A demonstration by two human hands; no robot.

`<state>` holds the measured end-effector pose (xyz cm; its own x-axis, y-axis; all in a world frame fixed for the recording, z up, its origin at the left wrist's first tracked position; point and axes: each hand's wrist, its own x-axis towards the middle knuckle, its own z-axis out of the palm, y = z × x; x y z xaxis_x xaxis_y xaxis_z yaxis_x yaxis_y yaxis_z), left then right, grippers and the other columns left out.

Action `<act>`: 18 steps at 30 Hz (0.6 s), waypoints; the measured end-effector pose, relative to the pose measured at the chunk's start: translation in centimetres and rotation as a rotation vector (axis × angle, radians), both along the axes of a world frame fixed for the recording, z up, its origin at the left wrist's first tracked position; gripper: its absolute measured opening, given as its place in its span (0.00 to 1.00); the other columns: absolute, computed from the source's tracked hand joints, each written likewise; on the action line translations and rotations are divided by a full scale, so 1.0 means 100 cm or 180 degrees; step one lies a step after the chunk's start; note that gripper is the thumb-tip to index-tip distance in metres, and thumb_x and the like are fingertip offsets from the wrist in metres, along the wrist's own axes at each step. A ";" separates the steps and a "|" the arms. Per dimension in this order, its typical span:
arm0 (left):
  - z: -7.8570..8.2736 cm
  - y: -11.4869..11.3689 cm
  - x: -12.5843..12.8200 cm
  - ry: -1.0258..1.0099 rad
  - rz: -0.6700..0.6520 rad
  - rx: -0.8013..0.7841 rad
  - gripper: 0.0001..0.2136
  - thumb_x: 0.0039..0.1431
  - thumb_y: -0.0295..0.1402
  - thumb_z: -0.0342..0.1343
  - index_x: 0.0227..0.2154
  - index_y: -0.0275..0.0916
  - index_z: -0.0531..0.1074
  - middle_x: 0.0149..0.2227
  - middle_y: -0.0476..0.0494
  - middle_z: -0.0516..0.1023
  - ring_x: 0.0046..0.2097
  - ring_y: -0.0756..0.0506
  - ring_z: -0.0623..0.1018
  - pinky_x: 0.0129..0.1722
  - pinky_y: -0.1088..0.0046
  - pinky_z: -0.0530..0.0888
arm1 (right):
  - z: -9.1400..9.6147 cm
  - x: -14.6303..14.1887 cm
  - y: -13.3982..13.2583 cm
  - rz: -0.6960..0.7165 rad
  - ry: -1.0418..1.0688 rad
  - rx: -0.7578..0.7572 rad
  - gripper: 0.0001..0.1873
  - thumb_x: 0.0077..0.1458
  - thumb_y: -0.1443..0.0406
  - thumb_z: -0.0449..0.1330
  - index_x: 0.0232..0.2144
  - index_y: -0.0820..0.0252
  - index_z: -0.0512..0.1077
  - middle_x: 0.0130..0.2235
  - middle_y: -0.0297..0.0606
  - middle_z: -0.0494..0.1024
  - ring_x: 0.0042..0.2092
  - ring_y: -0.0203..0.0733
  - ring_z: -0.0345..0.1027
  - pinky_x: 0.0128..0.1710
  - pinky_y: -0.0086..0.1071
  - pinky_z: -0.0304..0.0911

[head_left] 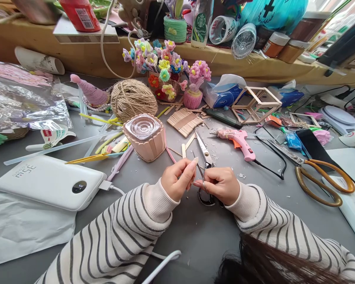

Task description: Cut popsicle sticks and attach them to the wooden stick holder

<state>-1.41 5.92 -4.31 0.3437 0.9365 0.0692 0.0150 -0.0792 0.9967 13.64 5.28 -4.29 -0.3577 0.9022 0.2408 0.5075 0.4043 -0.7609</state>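
My left hand (pixel 179 179) is closed in a pinch, with the pale tip of a thin piece, seemingly a craft stick (pixel 196 160), showing between thumb and finger. Small metal scissors (pixel 200 170) are in my right hand (pixel 223 185), their blades pointing up beside that piece. Under my hands lies a larger pair of scissors (pixel 205 152) with dark handles, partly covered. Craft sticks line the sides of a cup-like container (pixel 144 136) just beyond my left hand. Past the larger scissors is a panel of joined craft sticks (pixel 185 121).
A pink glue gun (pixel 238 142) and orange-handled shears (pixel 319 173) lie to the right. On the left sits a white power bank (pixel 47 179) with a cable. Twine (pixel 133 98), fuzzy flowers (pixel 162 63) and a stick frame (pixel 257 103) stand behind. Scraps litter the grey table.
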 end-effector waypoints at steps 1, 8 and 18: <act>-0.001 0.000 0.001 -0.0071 -0.0008 -0.0015 0.15 0.57 0.40 0.43 0.20 0.37 0.59 0.12 0.56 0.59 0.15 0.56 0.60 0.18 0.79 0.60 | 0.000 0.000 0.000 -0.0048 0.0003 -0.0024 0.27 0.50 0.51 0.51 0.09 0.60 0.51 0.11 0.28 0.57 0.16 0.27 0.46 0.15 0.24 0.47; -0.009 0.003 0.003 -0.0667 -0.0035 -0.0180 0.12 0.58 0.40 0.41 0.31 0.37 0.63 0.15 0.58 0.51 0.17 0.56 0.54 0.17 0.79 0.56 | 0.002 0.002 -0.001 -0.0123 0.0223 -0.0272 0.27 0.52 0.51 0.49 0.09 0.62 0.61 0.11 0.31 0.63 0.15 0.27 0.51 0.16 0.23 0.51; -0.009 0.004 -0.001 -0.0128 0.0479 0.0207 0.16 0.59 0.42 0.38 0.32 0.38 0.68 0.20 0.52 0.57 0.23 0.52 0.61 0.26 0.74 0.61 | 0.003 0.001 -0.002 -0.0047 0.0212 -0.0302 0.28 0.51 0.50 0.49 0.10 0.63 0.62 0.11 0.31 0.60 0.16 0.27 0.50 0.16 0.23 0.48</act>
<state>-1.48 6.35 -5.19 0.1955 0.9703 0.1423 -0.0081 -0.1435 0.9896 13.70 5.13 -3.97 -0.3302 0.9272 0.1768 0.4600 0.3216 -0.8276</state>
